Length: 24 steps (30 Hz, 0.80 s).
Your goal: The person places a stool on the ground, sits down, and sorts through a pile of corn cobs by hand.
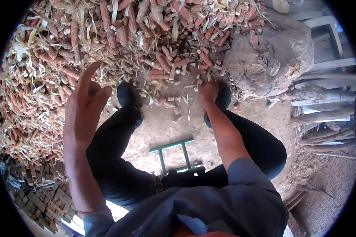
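Note:
My left hand point(87, 98) is raised over the left side, with the index finger stretched out and the thumb apart from it; nothing shows in its grasp. Low down near my right shoe point(224, 98), my right hand point(208, 91) reaches to the near edge of the cob pile, fingertips apart beside small cob pieces. Reddish corn cobs point(162, 61) lie loose just beyond both shoes. A large heap of cobs and dry husks point(47, 91) fills the left and far side.
A green metal frame point(171, 145) stands on the dirt floor between my legs. A big earthen lump point(271, 59) is at the right, next to wooden poles point(324, 94). Stacked bricks point(39, 201) lie at the lower left.

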Each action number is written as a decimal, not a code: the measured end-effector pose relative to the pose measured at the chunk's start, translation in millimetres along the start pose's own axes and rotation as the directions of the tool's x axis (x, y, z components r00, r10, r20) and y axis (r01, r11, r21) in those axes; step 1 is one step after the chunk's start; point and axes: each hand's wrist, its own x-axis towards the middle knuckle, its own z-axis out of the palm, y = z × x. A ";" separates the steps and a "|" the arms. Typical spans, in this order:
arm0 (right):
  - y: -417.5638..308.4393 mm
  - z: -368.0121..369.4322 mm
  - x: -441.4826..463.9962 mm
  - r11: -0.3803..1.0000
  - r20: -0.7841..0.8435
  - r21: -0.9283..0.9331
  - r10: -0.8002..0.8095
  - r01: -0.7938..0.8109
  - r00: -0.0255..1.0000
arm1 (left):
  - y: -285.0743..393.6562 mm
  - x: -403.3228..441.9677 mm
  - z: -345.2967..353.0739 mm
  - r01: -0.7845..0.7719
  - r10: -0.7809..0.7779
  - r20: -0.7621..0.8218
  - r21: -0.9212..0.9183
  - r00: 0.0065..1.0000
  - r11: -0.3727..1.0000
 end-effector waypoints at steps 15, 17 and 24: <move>-31.9 16.1 10.8 0.971 -0.089 0.206 -0.102 0.119 0.991 | -2.8 0.2 1.3 0.006 -0.007 0.009 0.053 1.000 0.999; -38.9 3.5 28.5 0.958 -0.261 0.160 -0.192 0.238 0.946 | -2.7 -1.0 0.3 0.008 -0.009 0.015 0.030 1.000 1.000; -42.6 4.3 93.5 0.889 -0.209 -0.054 -0.456 0.455 0.865 | -3.6 0.9 0.3 0.012 -0.011 -0.008 0.038 1.000 0.999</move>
